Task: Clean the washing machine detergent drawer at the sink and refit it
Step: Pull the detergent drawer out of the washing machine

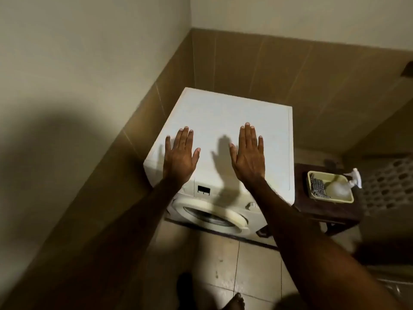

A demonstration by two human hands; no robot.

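Pale tiled floor (252, 267) lies nearest, and a bare foot (234, 302) pokes in at the bottom edge. Both bare arms reach forward over the white washing machine (223, 113), which sits in the corner against brown wall tiles (279, 70). The left hand (180, 156) is held flat, palm down, fingers straight and close together, thumb angled out, gripping nothing. The right hand (248, 153) mirrors it: fingers straight and together, nothing in its grasp. Both cast shadows on the machine's lid, and whether the palms touch the lid I cannot tell. Below the hands are the machine's front panel with a small dark display (203, 189) and the round door (210, 214). The detergent drawer's spot, at the panel's left end, is hidden behind the left wrist. To the right, just beside the machine, stands a dark wooden stool (330, 217) carrying a yellowish tray (330, 199) with a checked cloth (318, 186) and a white spray bottle (348, 182) inside.
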